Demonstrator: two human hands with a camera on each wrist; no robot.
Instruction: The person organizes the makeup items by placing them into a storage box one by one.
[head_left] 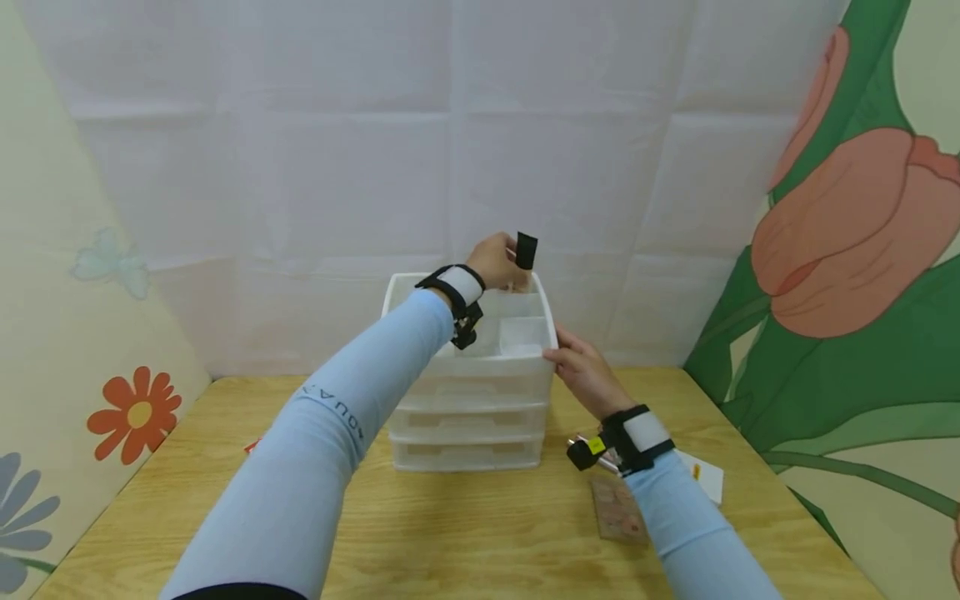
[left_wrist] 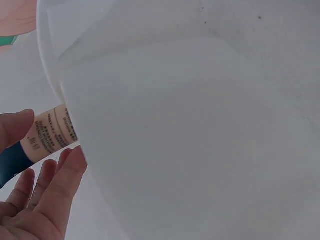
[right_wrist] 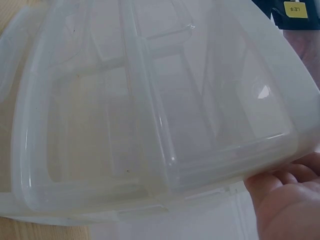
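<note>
Translucent plastic on the drawer unit [head_left: 472, 368], smooth, with glossy highlights along the edges. Smooth, matt-looking and printed on the tube [left_wrist: 52, 131]; apparently smooth plastic on its cap [left_wrist: 11, 165]. Wood grain across the bench [head_left: 442, 525]. Stretchy, wrinkled cloth in the sleeves [head_left: 288, 475]. Creased and matt on the backdrop sheet [head_left: 337, 183], cloth or paper unclear.

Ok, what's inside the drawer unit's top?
Pale dividers show in the drawer unit; the left hand holds a dark-capped tube at the back right, its lower end hidden. The left forearm covers the front left.
</note>
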